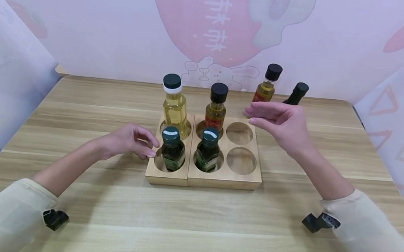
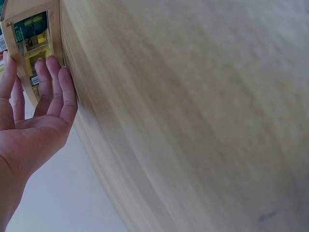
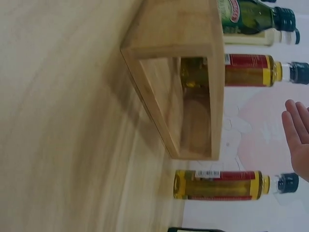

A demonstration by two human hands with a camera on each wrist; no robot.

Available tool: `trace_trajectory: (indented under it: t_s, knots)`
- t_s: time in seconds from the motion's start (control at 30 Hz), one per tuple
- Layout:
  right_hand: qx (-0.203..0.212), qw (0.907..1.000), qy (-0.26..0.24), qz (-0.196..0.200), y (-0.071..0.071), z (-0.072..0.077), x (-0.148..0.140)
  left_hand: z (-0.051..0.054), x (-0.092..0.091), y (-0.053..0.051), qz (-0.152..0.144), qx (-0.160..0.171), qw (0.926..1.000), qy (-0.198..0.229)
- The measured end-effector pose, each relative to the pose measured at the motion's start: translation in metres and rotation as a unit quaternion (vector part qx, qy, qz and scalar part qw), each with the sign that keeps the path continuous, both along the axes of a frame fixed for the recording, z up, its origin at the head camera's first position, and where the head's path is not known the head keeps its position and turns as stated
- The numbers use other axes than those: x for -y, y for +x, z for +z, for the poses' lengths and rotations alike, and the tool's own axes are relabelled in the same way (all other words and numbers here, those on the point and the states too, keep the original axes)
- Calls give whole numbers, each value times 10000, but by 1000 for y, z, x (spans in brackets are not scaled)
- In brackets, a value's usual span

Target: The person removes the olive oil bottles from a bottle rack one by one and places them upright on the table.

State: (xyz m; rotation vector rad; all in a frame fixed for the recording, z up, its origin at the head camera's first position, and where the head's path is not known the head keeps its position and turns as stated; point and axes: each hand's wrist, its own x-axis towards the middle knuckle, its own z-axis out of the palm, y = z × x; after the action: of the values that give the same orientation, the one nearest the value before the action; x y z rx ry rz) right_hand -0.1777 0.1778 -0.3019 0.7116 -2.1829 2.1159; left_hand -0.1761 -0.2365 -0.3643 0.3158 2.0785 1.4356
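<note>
Head view: two wooden bottle holders stand side by side on the tabletop [image 1: 191,231]: a narrow holder [image 1: 156,173] with one column of round recesses and a wider holder [image 1: 221,182] with two. In the narrow holder, a pale yellow oil bottle [image 1: 176,113] occupies the rear recess and a left green bottle [image 1: 173,156] the front recess. In the left column of the wider holder, an amber bottle [image 1: 215,114] stands at the rear and a right green bottle [image 1: 207,156] at the front. The left hand [image 1: 128,141] is relaxed and grips nothing, its fingertips at the left side of the narrow holder; contact cannot be determined. The right hand [image 1: 280,124] is raised, fingers extended and gripping nothing, in front of a second amber bottle [image 1: 263,92] and a black-capped dark bottle [image 1: 296,94], both behind the wider holder. Left wrist view: the left hand's fingers are spread beside the open side of the narrow holder, through which bottle bases are visible. Right wrist view: the second amber bottle stands upright outside the wider holder; the right hand, partly cut off by the frame edge, is apart from it.
</note>
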Motion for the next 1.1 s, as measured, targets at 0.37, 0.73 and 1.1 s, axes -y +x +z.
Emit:
trace_trajectory:
  t_s: [0.37,0.73,1.1]
  knots:
    - [-23,9960,358,822,9,-11,22,3,-1,1,-19,19,10000,12]
    - [-42,9909,402,1284,11,-12,38,1,0,0,35,55,10000,-54]
    - [-100,9867,622,1501,12,-18,49,0,0,0,8,38,10000,-76]
